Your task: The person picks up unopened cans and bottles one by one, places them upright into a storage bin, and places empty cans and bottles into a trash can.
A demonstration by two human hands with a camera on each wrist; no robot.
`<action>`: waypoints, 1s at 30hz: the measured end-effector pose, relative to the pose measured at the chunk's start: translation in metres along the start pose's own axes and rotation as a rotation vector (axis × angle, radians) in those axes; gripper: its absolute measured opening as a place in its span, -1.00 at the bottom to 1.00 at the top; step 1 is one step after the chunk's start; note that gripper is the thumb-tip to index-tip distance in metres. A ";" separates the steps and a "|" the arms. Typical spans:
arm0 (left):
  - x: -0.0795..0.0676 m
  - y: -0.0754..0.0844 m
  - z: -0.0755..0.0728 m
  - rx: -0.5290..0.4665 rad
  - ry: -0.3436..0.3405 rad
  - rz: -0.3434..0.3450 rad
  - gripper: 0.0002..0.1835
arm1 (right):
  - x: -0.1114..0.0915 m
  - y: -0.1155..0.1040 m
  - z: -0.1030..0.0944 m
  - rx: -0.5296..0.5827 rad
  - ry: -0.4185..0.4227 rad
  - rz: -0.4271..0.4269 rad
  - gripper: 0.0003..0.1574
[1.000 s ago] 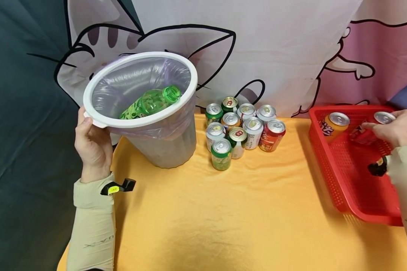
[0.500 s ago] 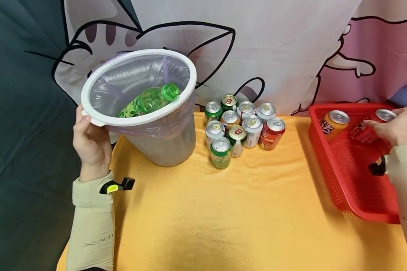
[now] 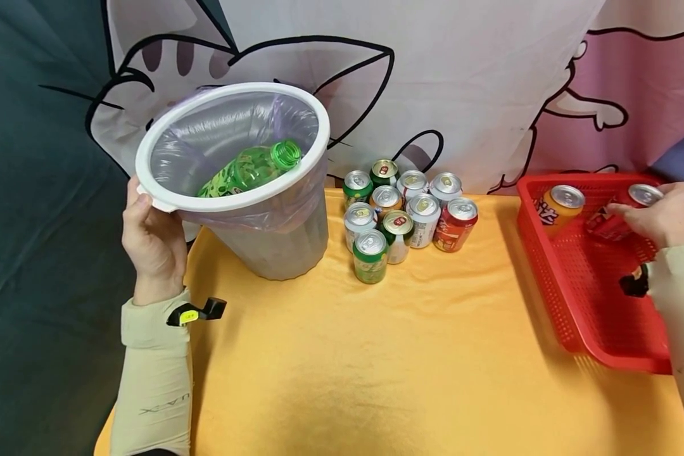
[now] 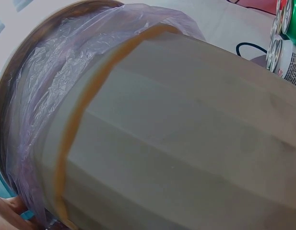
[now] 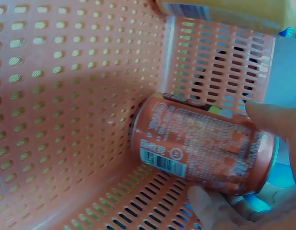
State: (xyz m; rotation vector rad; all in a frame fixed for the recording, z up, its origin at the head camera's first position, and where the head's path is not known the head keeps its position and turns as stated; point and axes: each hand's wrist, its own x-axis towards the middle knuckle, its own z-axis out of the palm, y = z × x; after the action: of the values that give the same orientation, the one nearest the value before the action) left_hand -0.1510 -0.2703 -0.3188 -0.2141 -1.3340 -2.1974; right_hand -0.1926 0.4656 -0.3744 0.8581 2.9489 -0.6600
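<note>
A grey trash bin [image 3: 279, 256] with a white rim and a purple-tinted bag liner is tilted toward me on the table. My left hand [image 3: 156, 250] grips its rim at the left, thumb on top. Inside the bin lies a green plastic bottle [image 3: 256, 168] with its uncapped neck up. Over on the right, my right hand [image 3: 672, 212] holds a red drink can [image 5: 200, 143] near its top, thumb on one side and fingers on the other. The can stands in the back corner of a red perforated basket [image 3: 610, 329], beside an orange can [image 3: 558, 209].
Several drink cans stand grouped between bin and basket, with a green can [image 3: 370, 256] at the front and a red can [image 3: 456, 225] at the right. A yellow cloth covers the table [image 3: 376, 373]. A printed curtain [image 3: 473, 95] hangs right behind.
</note>
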 end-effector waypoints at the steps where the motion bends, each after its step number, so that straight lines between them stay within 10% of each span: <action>1: 0.000 0.000 0.000 0.000 0.001 0.000 -0.43 | 0.000 0.000 -0.001 0.003 0.000 -0.006 0.29; 16: 0.000 0.000 0.000 0.008 -0.002 -0.003 -0.43 | -0.022 -0.035 -0.020 0.073 0.022 -0.004 0.20; 30: 0.000 0.000 0.000 -0.028 0.003 0.001 -0.42 | -0.064 -0.083 -0.021 0.123 -0.010 -0.167 0.10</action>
State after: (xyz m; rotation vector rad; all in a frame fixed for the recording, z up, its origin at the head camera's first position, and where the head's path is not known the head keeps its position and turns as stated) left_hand -0.1512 -0.2700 -0.3184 -0.2221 -1.3014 -2.2161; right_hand -0.1778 0.3778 -0.3155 0.6155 3.0212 -0.8587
